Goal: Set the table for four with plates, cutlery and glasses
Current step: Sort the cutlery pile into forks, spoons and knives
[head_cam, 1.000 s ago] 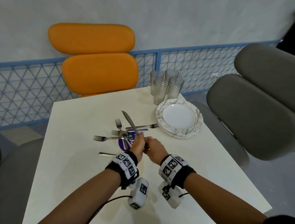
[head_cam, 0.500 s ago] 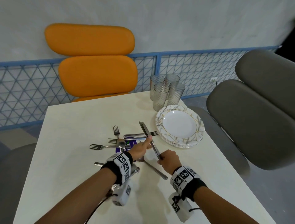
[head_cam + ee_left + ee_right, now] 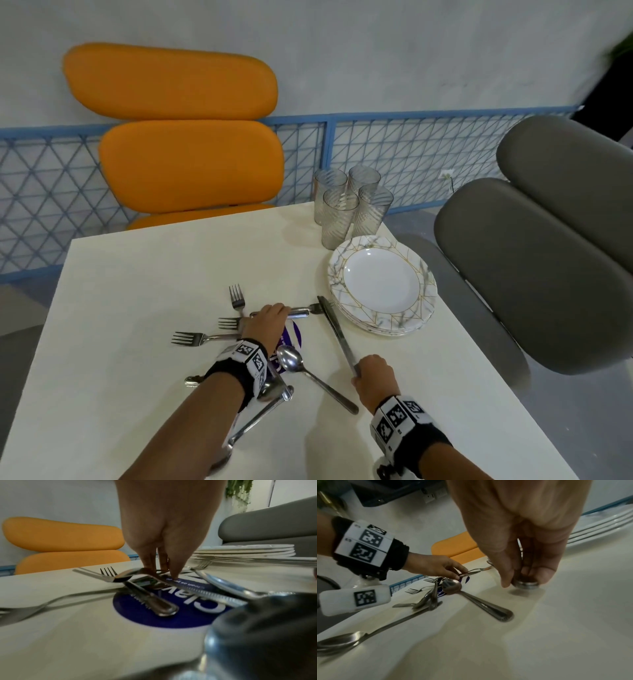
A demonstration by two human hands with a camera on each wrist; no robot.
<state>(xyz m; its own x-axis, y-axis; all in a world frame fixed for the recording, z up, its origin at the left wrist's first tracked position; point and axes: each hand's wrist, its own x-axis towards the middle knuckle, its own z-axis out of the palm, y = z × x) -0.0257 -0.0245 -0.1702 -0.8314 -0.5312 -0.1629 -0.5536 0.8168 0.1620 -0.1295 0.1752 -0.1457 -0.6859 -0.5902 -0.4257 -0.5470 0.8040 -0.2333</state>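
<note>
Forks (image 3: 209, 337), three loose at your 10 o'clock, unplaced; your left hand (image 3: 265, 323) pinches a piece in the cutlery heap (image 3: 150, 588); spoon (image 3: 291, 359) at 12, lying free; your right hand (image 3: 375, 377) grips the knife (image 3: 337, 337) handle; plates (image 3: 382, 284) stacked, glasses (image 3: 351, 204) clustered at 1–2 o'clock: no setting laid yet
</note>
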